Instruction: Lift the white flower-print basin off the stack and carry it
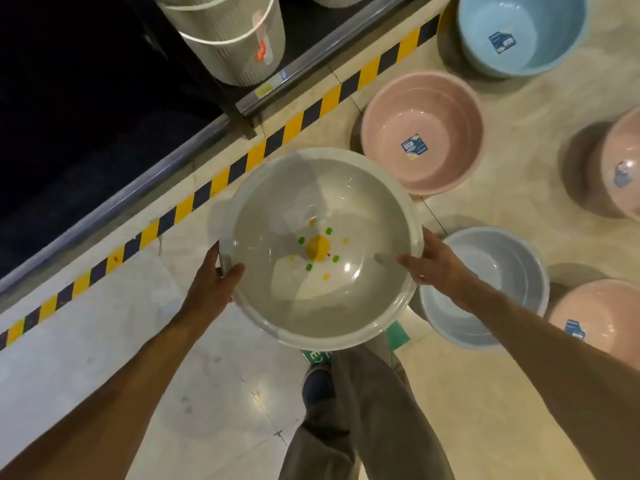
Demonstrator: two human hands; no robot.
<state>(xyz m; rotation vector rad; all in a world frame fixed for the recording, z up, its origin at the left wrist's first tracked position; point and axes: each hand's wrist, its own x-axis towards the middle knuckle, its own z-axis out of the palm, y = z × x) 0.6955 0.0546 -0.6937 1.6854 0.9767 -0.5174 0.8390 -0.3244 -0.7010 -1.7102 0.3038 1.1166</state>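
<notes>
Grey basin (322,202), mid-frame, rim gripped by left hand (214,275) and right hand (433,261) at opposite sides, above floor (207,375).

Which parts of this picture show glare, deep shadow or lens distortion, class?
Head view: bright glare spots on the grey basin held by the left hand and right hand; upper left nearly black; striped floor tape bows from wide-angle distortion; edges slightly soft.

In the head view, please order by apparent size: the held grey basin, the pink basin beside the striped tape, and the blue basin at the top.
1. Round grey plastic basin, largest, though nearest the camera.
2. Round pink plastic basin and round blue plastic basin: alike; unranked.
</notes>
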